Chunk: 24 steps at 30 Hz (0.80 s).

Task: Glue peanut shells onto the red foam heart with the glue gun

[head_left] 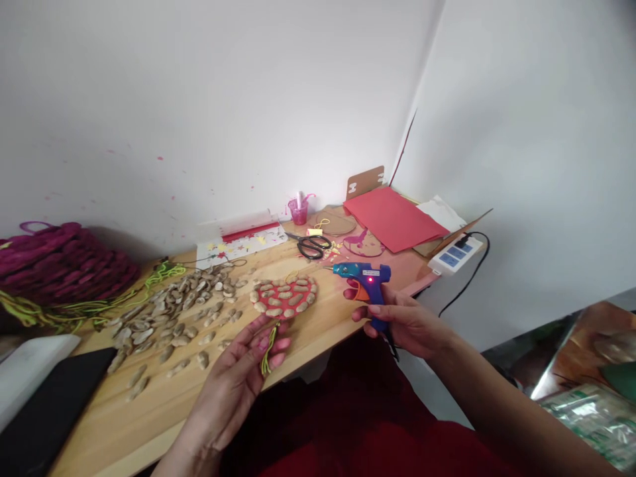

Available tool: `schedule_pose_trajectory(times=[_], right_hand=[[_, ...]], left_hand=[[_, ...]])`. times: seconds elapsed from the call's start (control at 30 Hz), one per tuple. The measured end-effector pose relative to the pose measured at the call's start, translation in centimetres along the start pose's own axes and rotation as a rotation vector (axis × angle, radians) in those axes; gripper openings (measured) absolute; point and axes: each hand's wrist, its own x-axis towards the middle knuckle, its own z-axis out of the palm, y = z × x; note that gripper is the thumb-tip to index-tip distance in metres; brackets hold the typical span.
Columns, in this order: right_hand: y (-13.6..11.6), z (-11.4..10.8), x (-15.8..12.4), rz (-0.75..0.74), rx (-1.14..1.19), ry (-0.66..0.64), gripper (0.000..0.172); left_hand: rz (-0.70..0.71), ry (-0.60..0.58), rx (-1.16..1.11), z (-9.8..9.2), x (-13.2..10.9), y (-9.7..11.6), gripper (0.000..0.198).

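Note:
My left hand [244,363] grips the lower tip of a red heart [283,297] whose face carries several peanut shells. A yellow-green tassel [269,349] hangs from the tip across my fingers. In my right hand [397,319] is a blue glue gun [373,283] with an orange trigger and a lit red light; its nozzle points left, toward the heart's upper right side. The two hands are apart. Left of the heart, a pile of peanut shells [171,305] spreads over the wooden table [163,404].
Black scissors [314,246], a pink cup [299,211] and red sheets [395,217] lie toward the back. A white power strip [454,255] with a black cable is at the right edge. A magenta basket [64,265] and a black flat object [57,411] stand left.

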Motion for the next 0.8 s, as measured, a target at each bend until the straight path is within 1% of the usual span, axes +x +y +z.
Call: schedule_pose_trajectory(times=[0.2, 0.3, 0.5, 0.63, 0.7, 0.8], right_hand=[[-0.3, 0.0, -0.4, 0.006, 0.006, -0.041, 0.035], [-0.4, 0.0, -0.5, 0.012, -0.014, -0.052, 0.034], [-1.0, -1.1, 0.1, -0.045, -0.057, 0.001, 0.046], [-2.0, -1.7, 0.2, -0.078, -0.029, 0.020, 0.054], [-2.5, -1.7, 0.2, -0.078, -0.008, 0.038, 0.052], [-2.9, -1.7, 0.4, -0.066, -0.007, 0.050, 0.040]], left_hand=[[-0.003, -0.020, 0.007, -0.3, 0.2, -0.1, 0.057], [-0.007, -0.008, 0.005, -0.3, 0.2, -0.1, 0.059], [-0.032, -0.001, -0.005, -0.3, 0.1, 0.1, 0.065], [-0.025, 0.022, 0.009, -0.4, 0.1, 0.0, 0.065], [-0.022, 0.031, 0.016, -0.5, 0.2, -0.1, 0.066], [-0.029, 0.042, 0.012, -0.6, 0.3, -0.1, 0.069]])
